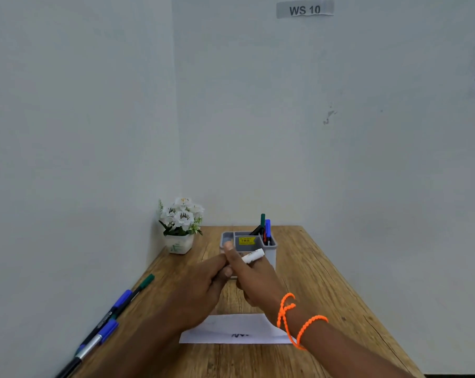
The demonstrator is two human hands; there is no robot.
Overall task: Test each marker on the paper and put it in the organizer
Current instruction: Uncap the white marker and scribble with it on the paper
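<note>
Both hands on one marker, near side of organizer.
My right hand [254, 282] grips the white marker [253, 255]; my left hand [200, 289] pinches its near end, above the paper [230, 330], before the organizer [270, 249].

Wooden table [326, 282]: paper [230, 330], organizer [243, 248], markers [113, 309]

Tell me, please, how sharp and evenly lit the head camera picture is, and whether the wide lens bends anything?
Head view: soft, even light with no glare; the hands and the white marker they hold are slightly motion-blurred; the organizer's yellow sticker is too soft to read; the scribble on the paper is smeared; the table edges splay outward from wide-angle distortion.
</note>
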